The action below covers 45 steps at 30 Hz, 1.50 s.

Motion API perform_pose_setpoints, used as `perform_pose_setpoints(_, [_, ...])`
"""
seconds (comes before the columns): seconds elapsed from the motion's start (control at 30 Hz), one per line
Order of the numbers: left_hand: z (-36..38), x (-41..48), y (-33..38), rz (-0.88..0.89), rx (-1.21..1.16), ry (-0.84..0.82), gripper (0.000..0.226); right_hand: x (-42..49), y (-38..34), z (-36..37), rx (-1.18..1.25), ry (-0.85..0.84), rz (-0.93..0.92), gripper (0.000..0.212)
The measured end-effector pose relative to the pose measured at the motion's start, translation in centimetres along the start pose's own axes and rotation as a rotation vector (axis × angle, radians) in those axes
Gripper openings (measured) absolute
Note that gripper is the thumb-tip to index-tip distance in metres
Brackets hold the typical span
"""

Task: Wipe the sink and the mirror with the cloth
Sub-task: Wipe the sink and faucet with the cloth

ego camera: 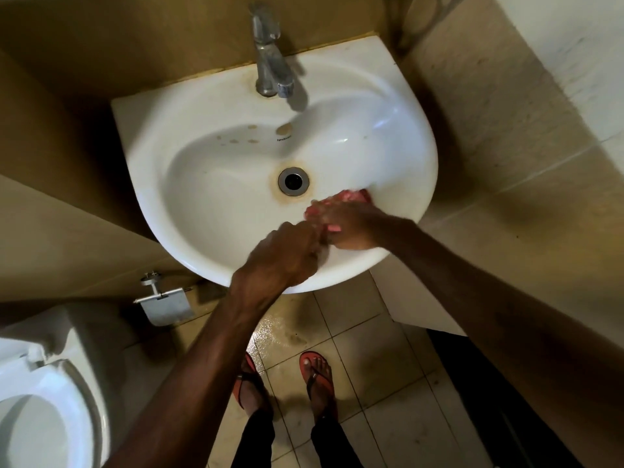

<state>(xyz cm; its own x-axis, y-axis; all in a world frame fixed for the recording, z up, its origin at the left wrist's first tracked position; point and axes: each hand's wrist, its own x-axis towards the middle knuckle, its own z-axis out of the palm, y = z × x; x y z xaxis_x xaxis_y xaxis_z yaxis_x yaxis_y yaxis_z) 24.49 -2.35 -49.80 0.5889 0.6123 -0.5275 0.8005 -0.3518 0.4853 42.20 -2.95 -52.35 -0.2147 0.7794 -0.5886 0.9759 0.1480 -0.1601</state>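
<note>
Fingers: right hand (351, 228) fingers (332, 211) curled round the pink cloth (351, 196); left hand (287, 255) closed, grip unclear
Cloth: inside the sink (216, 113), just right of the drain (293, 181)
Progress: sink stains remain; mirror unseen, seemingly left

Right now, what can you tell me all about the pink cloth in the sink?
The pink cloth is bunched up, not spread flat, and looks soft. It sits low on the right inner wall of the white sink, just right of the drain. The right hand presses over it and hides most of it; pink shows beyond the fingers and under the palm. The left hand meets it from the near rim.
</note>
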Motion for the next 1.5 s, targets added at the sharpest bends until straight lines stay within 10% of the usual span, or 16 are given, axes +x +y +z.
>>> perform_pose_setpoints(0.43, [2.0,1.4,5.1,0.006,-0.05,0.125,0.031,-4.1,6.7,-1.5,-0.176,0.357,0.403,0.039])
perform_pose_setpoints(0.8, [2.8,4.4,6.2,0.175,-0.163,0.077,0.044,-7.5,0.4,3.9,0.527,0.736,0.669,0.054])
perform_pose_setpoints(1.5, [0.4,9.3,7.4,0.191,0.042,-0.202,0.048,-3.5,9.3,-0.7,0.487,0.747,0.625,0.071])
